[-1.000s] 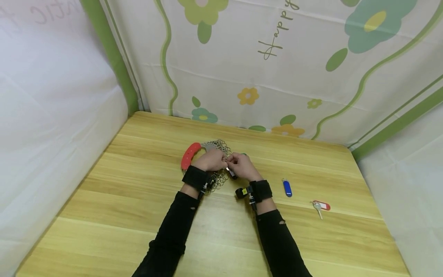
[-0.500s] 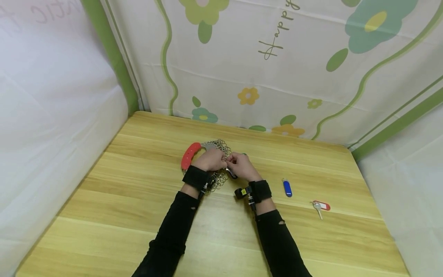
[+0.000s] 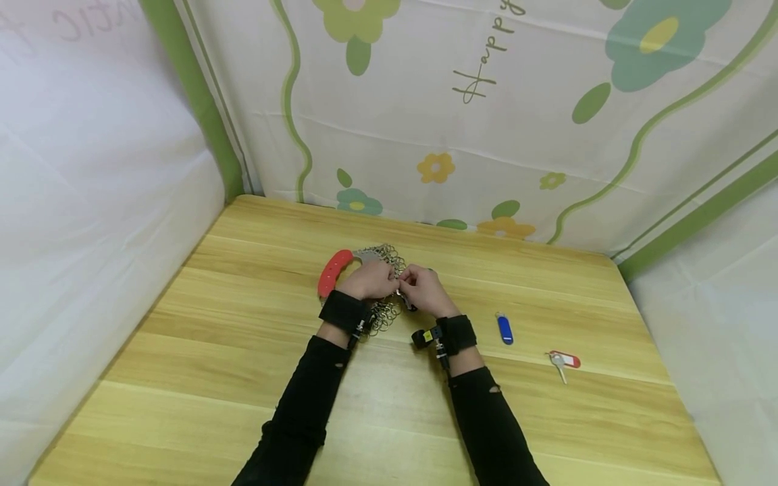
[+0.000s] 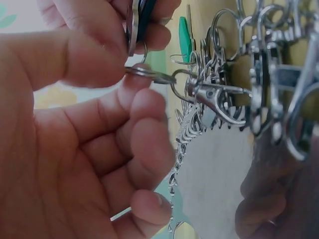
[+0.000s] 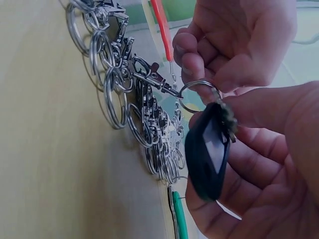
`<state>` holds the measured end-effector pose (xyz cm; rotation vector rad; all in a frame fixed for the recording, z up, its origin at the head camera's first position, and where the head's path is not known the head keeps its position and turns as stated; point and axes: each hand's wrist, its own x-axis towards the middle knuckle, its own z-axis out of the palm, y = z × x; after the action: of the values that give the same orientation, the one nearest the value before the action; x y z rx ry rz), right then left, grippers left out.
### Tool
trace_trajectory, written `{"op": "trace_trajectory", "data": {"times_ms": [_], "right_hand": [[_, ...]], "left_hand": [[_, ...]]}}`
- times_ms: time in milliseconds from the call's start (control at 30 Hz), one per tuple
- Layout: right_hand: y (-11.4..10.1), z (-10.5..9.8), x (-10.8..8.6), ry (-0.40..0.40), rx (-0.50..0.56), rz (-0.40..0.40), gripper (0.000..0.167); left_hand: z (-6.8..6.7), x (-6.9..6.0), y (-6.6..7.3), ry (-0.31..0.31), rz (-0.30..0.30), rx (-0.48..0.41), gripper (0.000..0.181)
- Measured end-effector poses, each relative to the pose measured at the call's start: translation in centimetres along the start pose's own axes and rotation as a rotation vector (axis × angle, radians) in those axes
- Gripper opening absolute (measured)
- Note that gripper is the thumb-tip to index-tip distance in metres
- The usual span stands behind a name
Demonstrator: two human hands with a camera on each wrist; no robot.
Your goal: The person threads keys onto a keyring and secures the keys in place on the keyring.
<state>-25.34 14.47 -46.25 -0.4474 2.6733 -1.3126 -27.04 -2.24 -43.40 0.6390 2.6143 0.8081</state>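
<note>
- left hand: thumb and fingertip pinch the split ring; other fingers loosely curled.
- right hand: thumb and fingers grip the dark tag and key.
- location: split ring at left hand's three o'clock, meeting a clip; red handle at nine.
- judged handling: ring light, stiff, slippery; tag light, sturdy.
- advised hold: ring by its rim, tag across flat faces.

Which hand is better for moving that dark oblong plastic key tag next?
Probably the right hand: it holds the dark oblong plastic key tag. The left hand looks busy, pinching the round silver metal ring.
</note>
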Motion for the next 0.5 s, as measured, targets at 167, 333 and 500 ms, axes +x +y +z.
{"op": "trace_trajectory", "data": {"times_ms": [167, 333, 500], "right_hand": [[-0.03, -0.02, -0.12, 0.016, -0.008, 0.012, 0.009], [-0.06, -0.05, -0.19, 0.015, -0.012, 0.009, 0.009], [-0.13, -0.07, -0.19, 0.010, -0.015, 0.010, 0.008]], "left_hand": [[-0.08, -0.13, -0.09, -0.018, 0.017, -0.026, 0.039], [-0.15, -0.21, -0.11, -0.019, 0.032, -0.029, 0.037], [-0.16, -0.21, -0.16, -0.024, 0.035, -0.041, 0.038]]}}
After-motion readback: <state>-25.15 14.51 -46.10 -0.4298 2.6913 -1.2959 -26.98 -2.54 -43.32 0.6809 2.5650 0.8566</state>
